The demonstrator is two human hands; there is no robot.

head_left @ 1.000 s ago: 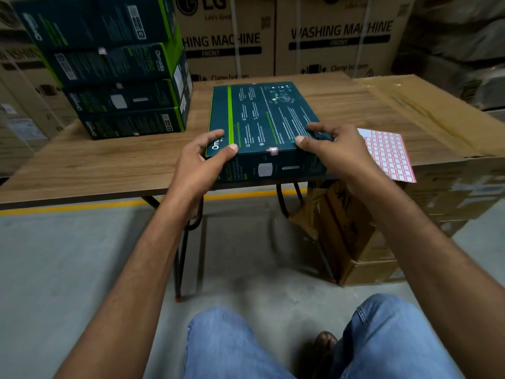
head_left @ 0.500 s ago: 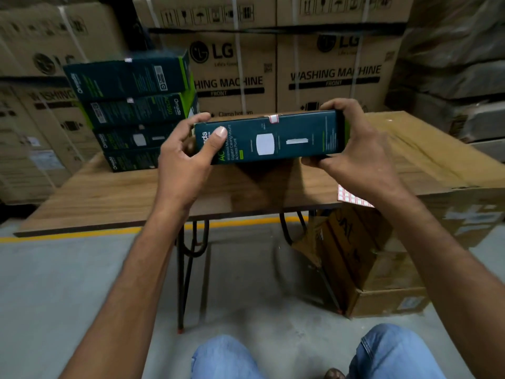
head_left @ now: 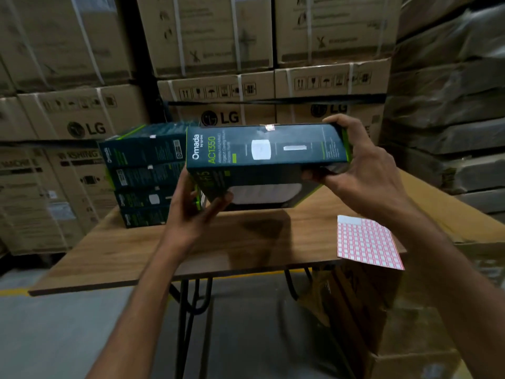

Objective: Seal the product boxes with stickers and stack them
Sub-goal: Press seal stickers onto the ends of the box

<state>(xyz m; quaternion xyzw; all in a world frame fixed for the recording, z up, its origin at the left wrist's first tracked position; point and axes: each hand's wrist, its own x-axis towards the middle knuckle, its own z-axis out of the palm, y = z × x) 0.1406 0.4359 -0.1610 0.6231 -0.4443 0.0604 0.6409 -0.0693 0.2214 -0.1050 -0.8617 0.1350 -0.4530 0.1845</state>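
A dark teal product box [head_left: 262, 154] hangs in the air above the wooden table [head_left: 164, 247], its narrow side facing me with a small pink sticker [head_left: 270, 127] over its top edge. My left hand [head_left: 194, 212] grips its lower left corner from below. My right hand [head_left: 363, 165] grips its right end, fingers over the top and thumb underneath. A stack of several matching teal boxes [head_left: 142, 176] stands at the table's back left, just behind the held box. A red-and-white sticker sheet [head_left: 366, 242] lies at the table's front right corner.
Large strapped cardboard cartons [head_left: 218, 77] form a wall behind the table. An open brown carton [head_left: 382, 310] stands on the floor under the table's right end, beside the black metal legs [head_left: 191, 310]. Grey concrete floor lies in front.
The box went from flat on the table to lifted, and it now sits higher and further left, close to the stack. The sticker sheet, earlier partly hidden by my right hand, is in full view.
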